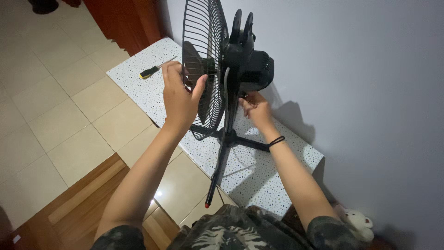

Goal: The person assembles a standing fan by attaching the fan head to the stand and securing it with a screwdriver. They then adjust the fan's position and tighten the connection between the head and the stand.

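Note:
A black table fan (247, 65) stands on a speckled white ledge (143, 83) against the wall. Its round wire grille (203, 32) faces left, and its cross-shaped base (231, 139) has one leg sticking out past the ledge's edge. My left hand (178, 95) grips the front of the grille, thumb against the wires. My right hand (255, 110) is behind the fan's stem, just below the motor housing, fingers curled on a small part I cannot make out. A black band sits on that wrist.
A screwdriver (155, 69) with a black and yellow handle lies on the far end of the ledge. Beige floor tiles (51, 92) spread to the left, a wooden board (88, 194) lies below, and a white plush toy (358, 222) sits by the wall at lower right.

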